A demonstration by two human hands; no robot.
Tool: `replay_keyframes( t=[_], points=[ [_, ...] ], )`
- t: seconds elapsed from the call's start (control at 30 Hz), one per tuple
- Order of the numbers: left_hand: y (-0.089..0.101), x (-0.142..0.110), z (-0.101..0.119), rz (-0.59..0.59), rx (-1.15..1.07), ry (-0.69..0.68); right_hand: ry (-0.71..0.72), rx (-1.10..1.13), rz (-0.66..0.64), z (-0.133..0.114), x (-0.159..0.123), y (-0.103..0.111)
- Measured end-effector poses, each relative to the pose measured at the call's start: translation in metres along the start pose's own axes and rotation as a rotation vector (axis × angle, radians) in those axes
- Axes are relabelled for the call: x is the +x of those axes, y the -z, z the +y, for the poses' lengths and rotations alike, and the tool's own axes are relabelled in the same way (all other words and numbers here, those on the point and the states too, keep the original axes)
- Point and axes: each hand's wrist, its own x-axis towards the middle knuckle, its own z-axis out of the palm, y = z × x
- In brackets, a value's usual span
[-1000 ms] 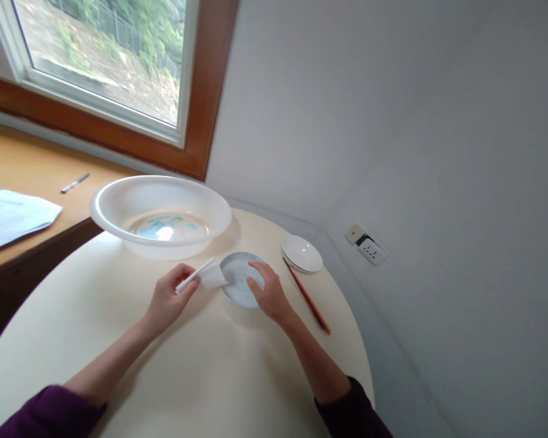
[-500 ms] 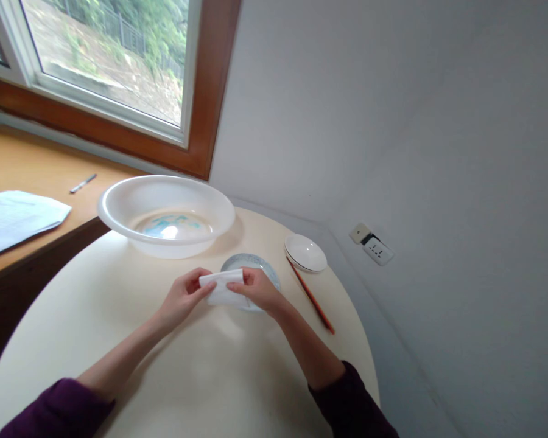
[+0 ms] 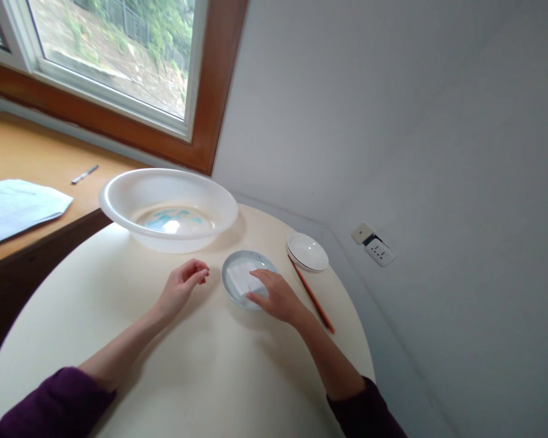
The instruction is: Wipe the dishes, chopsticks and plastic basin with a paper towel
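Observation:
A folded white tissue point(image 3: 243, 278) lies flat on a small grey-blue plate point(image 3: 228, 288) in the middle of the round table. Over the plate's right side is my right hand point(image 3: 276, 296), thumb and fingers apart near the tissue's right edge; whether the fingertips touch it I cannot tell. My left hand point(image 3: 182, 286) hovers left of the plate, its fingers curled in towards the thumb, with nothing visible in them.
A large translucent basin point(image 3: 119, 214) stands at the back left of the round table point(image 3: 201, 377). Orange-brown chopsticks point(image 3: 313, 296) lie right of the plate, beside stacked white dishes point(image 3: 307, 251). Papers point(image 3: 22, 207) and a pen point(image 3: 84, 174) rest on the wooden desk.
The tissue, held up between both hands before, now lies on the plate. Both hands have let go of it; my left has drawn slightly left, my right has shifted right.

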Motion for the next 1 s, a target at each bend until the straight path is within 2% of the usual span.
replay_keyframes(
  t=[0.1,0.23,0.43,0.77,0.93,1.0],
  points=[
    [0.0,0.0,-0.001,0.011,0.02,0.007,0.037,-0.024,-0.049,-0.004,-0.006,-0.004],
    [0.0,0.001,-0.003,0.028,0.053,0.022,0.079,-0.076,-0.146,-0.007,-0.009,-0.024],
    [0.001,0.003,-0.009,0.062,-0.066,0.146,-0.004,-0.131,-0.123,-0.011,-0.004,-0.048],
    [-0.008,0.005,-0.016,0.066,-0.346,0.376,-0.038,-0.109,-0.107,-0.027,0.0,-0.052],
    [-0.012,0.004,-0.018,0.08,-0.436,0.502,-0.1,-0.005,-0.056,-0.04,0.0,-0.044],
    [-0.013,0.002,-0.018,0.055,-0.539,0.579,-0.112,0.052,-0.03,-0.046,0.0,-0.038]
  ],
)
